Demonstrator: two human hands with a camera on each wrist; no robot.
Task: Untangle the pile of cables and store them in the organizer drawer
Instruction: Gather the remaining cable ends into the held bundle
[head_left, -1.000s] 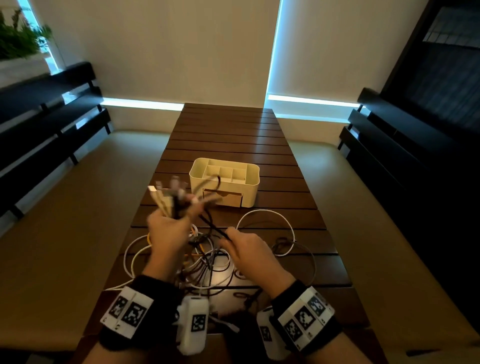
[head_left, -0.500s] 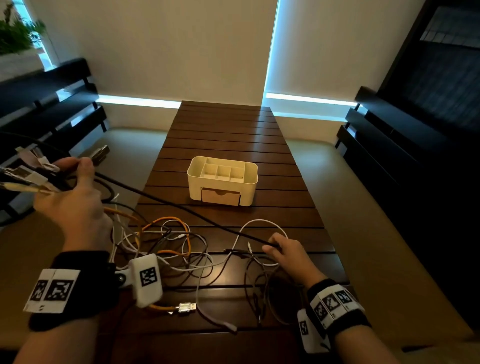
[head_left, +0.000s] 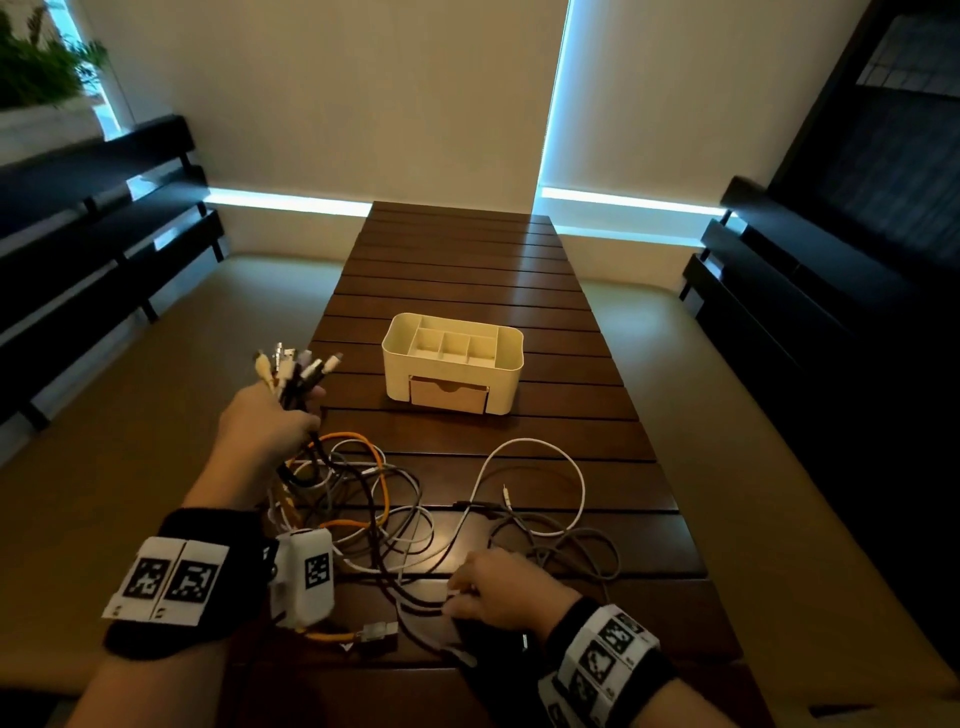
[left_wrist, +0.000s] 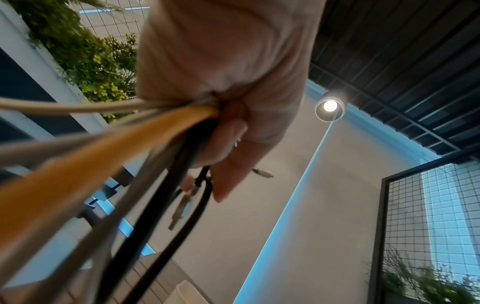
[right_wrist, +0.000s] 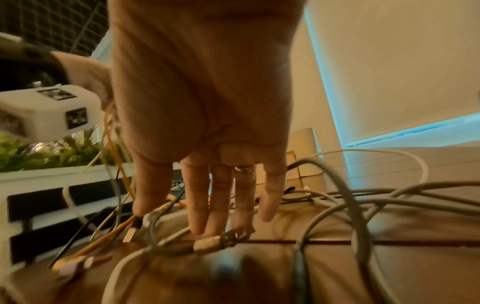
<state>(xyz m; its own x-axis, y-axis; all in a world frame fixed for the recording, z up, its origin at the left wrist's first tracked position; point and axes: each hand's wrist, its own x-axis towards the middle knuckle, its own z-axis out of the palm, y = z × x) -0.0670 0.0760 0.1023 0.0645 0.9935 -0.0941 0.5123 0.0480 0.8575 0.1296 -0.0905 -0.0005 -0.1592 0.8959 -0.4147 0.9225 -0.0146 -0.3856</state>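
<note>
My left hand (head_left: 270, 426) grips a bunch of cable ends (head_left: 293, 366), plugs sticking up above the fist, left of the organizer. In the left wrist view the fingers (left_wrist: 228, 156) curl round orange, grey and black cables (left_wrist: 109, 164). The tangled cables (head_left: 384, 499) trail from that fist across the near half of the table. My right hand (head_left: 498, 584) reaches down onto the cables near the front edge; in the right wrist view its straight fingertips (right_wrist: 207, 224) touch a grey cable with a metal plug (right_wrist: 210, 243). The cream organizer (head_left: 452, 358) stands mid-table, its drawer (head_left: 449, 395) closed.
The slatted wooden table (head_left: 467, 270) runs away from me, with tan bench cushions (head_left: 130, 415) on both sides. A white cable loop (head_left: 540, 483) and grey loops (head_left: 576, 551) lie right of the tangle. An orange cable's USB plug (head_left: 376, 633) sits near the front edge.
My left hand swung back in from the far left toward the table, still holding the cable ends. The right hand let the taut black cable drop and moved nearer to the front edge.
</note>
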